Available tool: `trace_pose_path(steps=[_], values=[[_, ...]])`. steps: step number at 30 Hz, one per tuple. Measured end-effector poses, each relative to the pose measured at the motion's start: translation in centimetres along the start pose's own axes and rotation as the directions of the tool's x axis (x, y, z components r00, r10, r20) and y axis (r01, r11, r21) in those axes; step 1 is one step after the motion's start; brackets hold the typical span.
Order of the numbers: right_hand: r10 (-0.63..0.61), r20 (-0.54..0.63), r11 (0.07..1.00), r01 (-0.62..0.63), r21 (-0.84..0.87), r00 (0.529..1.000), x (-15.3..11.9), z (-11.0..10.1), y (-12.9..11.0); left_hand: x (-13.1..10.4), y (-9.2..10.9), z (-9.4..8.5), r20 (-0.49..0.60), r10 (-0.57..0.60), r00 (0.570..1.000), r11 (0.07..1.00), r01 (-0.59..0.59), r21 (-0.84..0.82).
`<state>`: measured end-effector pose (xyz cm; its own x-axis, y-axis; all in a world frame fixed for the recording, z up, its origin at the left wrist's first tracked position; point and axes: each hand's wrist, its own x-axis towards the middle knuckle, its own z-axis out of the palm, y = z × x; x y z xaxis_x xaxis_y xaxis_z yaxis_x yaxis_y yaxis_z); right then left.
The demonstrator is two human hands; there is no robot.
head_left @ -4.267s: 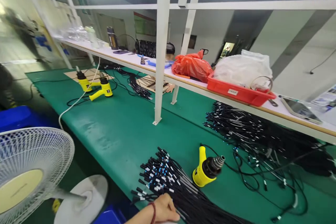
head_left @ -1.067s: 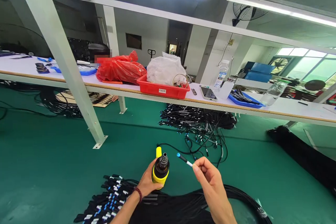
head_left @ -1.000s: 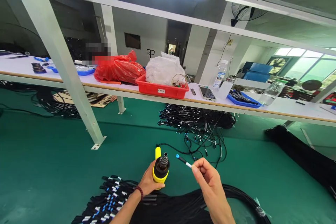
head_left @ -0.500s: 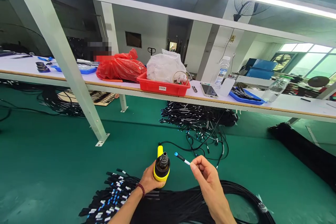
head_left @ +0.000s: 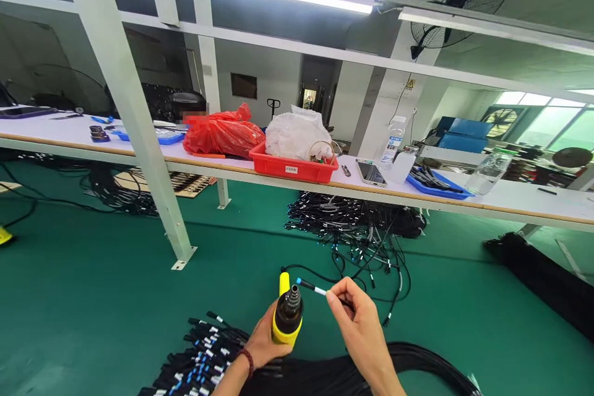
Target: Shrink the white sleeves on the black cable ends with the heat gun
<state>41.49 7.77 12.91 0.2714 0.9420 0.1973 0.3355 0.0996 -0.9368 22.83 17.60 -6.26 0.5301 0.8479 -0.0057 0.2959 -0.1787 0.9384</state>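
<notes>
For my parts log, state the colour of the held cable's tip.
Blue; the cable's tip shows best in the head view.

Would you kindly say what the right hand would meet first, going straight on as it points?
Most likely the heat gun gripped by the left hand: the cable end in the right hand points toward the gun's handle, near the nozzle. Depth is unclear, so it might pass over.

A red bag [head_left: 223, 134] sits beside a red tray [head_left: 297, 171] (labelled) on the shelf [head_left: 517, 195].
</notes>
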Motion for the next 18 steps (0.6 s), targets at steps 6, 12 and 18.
trace_pose_path(steps=[6, 12, 18], values=[[-0.083, 0.064, 0.983, 0.092, -0.160, 0.994, 0.2, 0.7, -0.5, -2.5, 2.3, -4.8, -0.103, -0.163, 0.981, 0.986, 0.165, 0.006], [-0.157, 0.113, 0.960, 0.178, -0.214, 0.981, 0.3, 1.7, -0.3, -4.7, 12.1, -8.8, -0.174, -0.080, 0.981, 0.994, 0.092, 0.060], [-0.239, 0.174, 0.940, 0.273, -0.204, 0.955, -0.2, 2.9, 2.4, -6.5, 15.2, -6.8, -0.161, -0.120, 0.980, 0.966, 0.152, 0.207]])
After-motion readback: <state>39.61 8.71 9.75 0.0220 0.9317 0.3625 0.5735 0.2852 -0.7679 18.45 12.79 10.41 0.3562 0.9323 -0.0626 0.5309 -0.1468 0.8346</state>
